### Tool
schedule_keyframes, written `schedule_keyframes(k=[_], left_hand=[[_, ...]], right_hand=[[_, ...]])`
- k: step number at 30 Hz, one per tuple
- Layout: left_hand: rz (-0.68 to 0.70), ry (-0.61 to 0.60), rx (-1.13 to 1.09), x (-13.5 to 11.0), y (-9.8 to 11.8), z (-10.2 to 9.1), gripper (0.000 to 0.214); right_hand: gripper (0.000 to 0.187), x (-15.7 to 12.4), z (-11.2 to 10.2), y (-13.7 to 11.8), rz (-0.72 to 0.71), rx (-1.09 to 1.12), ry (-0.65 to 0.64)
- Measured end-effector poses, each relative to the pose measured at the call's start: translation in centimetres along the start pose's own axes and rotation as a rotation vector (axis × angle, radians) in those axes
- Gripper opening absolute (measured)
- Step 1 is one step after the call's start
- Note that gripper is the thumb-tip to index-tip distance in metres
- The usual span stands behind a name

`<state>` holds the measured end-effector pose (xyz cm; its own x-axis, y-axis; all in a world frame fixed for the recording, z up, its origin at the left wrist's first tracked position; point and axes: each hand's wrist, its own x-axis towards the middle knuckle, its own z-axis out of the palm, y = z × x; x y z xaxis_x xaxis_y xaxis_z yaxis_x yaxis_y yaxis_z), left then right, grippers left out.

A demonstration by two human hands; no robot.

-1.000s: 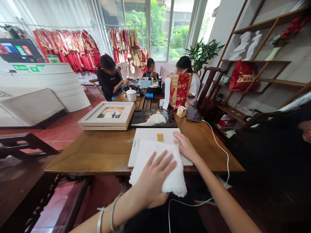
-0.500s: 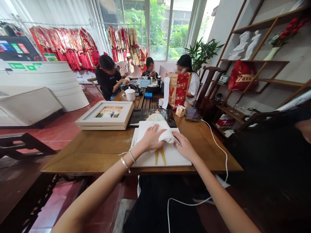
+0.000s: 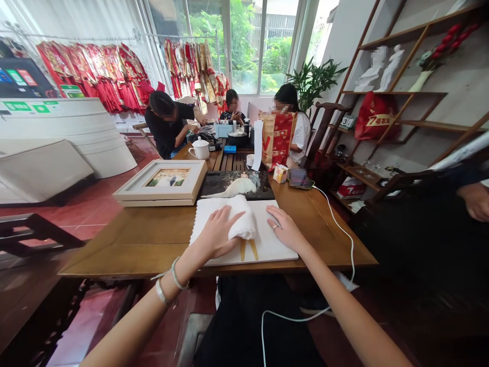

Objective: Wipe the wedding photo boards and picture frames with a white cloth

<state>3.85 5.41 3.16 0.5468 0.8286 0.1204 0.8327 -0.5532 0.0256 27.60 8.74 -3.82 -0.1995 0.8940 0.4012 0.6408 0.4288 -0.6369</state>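
Note:
My left hand (image 3: 217,232) rests over a white cloth (image 3: 244,224), fingers spread and thumb across it, the bunched cloth pressed under the palm. The cloth lies on a white flat board (image 3: 267,250) near the table's front edge. Two tan tapering shapes (image 3: 250,250) show on the board below the cloth; their upper part is covered. My right hand (image 3: 284,228), with a ring on it, lies open and flat on the board's right side, apart from the cloth. Just beyond the board is a dark photo panel (image 3: 267,189) showing a figure in a white dress.
A framed picture (image 3: 160,196) lies at the left of the wooden table (image 3: 133,244). Behind are a lidded mug (image 3: 200,149), a red paper bag (image 3: 280,140), a small box (image 3: 280,173) and a phone (image 3: 300,178) with a white cable (image 3: 344,229). Several people sit around.
My left hand and the cloth have moved left across the board. My right hand has come away from the cloth and now lies flat on the board.

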Motion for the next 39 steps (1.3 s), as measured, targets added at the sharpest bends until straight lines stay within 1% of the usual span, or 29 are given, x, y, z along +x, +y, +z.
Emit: schedule_keyframes(k=[3, 7, 9, 11, 13, 15, 19, 22, 24, 26, 28, 31, 34, 37, 39], left_hand=[[-0.036, -0.014, -0.006, -2.7, 0.6, 0.1, 0.069], [-0.049, -0.018, -0.021, -6.5, 2.8, 0.5, 0.082], [-0.049, 0.000, -0.030, -7.7, 3.6, 0.6, 0.086], [-0.055, 0.014, -0.038, -8.0, 4.0, 0.7, 0.088], [-0.066, 0.016, -0.039, -7.5, 3.7, 0.6, 0.085], [-0.075, 0.010, -0.032, -6.2, 2.9, 0.4, 0.079], [-0.082, 0.015, 0.009, -2.5, 0.3, 0.3, 0.070], [-0.100, 0.040, 0.051, 0.4, -1.7, 0.7, 0.063], [-0.117, 0.055, 0.069, 1.9, -2.6, 0.9, 0.060], [-0.133, 0.056, 0.077, 2.8, -3.0, 1.1, 0.060], [-0.135, 0.040, 0.071, 2.7, -2.7, 1.0, 0.062], [-0.116, 0.007, 0.045, 0.8, -1.5, 0.7, 0.064], [-0.083, 0.002, 0.017, -2.5, 0.4, 0.4, 0.072], [-0.058, 0.053, -0.005, -5.4, 2.0, 0.8, 0.081], [-0.052, 0.105, -0.003, -6.4, 2.5, 1.4, 0.084]], right_hand=[[0.039, 0.0, 0.1, 0.0, 0.011, -0.010, -0.002], [0.039, 0.0, 0.1, -0.1, 0.027, -0.021, -0.014], [0.039, 0.0, 0.1, -0.1, 0.033, -0.019, -0.018], [0.039, 0.1, 0.1, -0.1, 0.035, -0.016, -0.022], [0.039, 0.1, 0.1, -0.1, 0.032, -0.015, -0.023], [0.038, 0.1, 0.0, -0.1, 0.022, -0.016, -0.022], [0.038, 0.1, 0.0, 0.0, 0.012, -0.014, -0.023], [0.038, 0.0, 0.0, -0.1, 0.023, -0.002, -0.020], [0.038, 0.0, 0.0, -0.2, 0.034, -0.001, -0.021], [0.039, 0.0, 0.0, -0.2, 0.045, -0.002, -0.018], [0.039, 0.0, 0.0, -0.2, 0.051, 0.004, -0.009], [0.039, 0.0, 0.1, -0.2, 0.050, 0.010, -0.002], [0.038, 0.1, 0.2, -0.1, 0.053, 0.019, 0.002], [0.037, 0.1, 0.2, 0.0, 0.059, 0.031, 0.008], [0.037, 0.2, 0.2, 0.0, 0.061, 0.031, 0.007]])
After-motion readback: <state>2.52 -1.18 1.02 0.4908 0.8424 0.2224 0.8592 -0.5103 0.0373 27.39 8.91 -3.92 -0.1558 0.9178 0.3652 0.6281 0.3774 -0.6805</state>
